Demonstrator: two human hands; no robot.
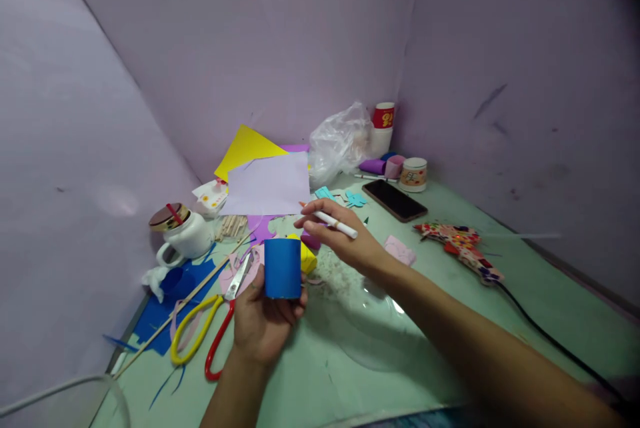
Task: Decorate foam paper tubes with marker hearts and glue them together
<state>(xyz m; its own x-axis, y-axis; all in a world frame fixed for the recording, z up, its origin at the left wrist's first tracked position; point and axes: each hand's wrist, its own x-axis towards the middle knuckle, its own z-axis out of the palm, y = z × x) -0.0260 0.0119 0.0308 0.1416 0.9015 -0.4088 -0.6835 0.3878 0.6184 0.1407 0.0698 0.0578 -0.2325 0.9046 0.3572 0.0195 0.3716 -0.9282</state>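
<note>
My left hand (267, 321) is closed around a blue cylinder (283, 269), holding it upright above the table; it looks like a paper-covered cup or tube, and its inside is hidden. Up and to the right of it, my right hand (345, 231) grips a white marker pen (336, 221) between thumb and fingers, the orange-brown tip pointing left. Pen and cylinder are apart. Scissors (225, 311) with one yellow and one red handle lie just left of my left hand. Yellow paper (307, 260) shows behind the cylinder.
A white mug (187, 235) with a gold lid stands at left near blue paper scraps (155, 321). Paper sheets (270, 185) and a plastic bag (340, 141) are at the back. On the right lie a phone (395, 199) and a decorated glue gun (463, 245) with a black cord.
</note>
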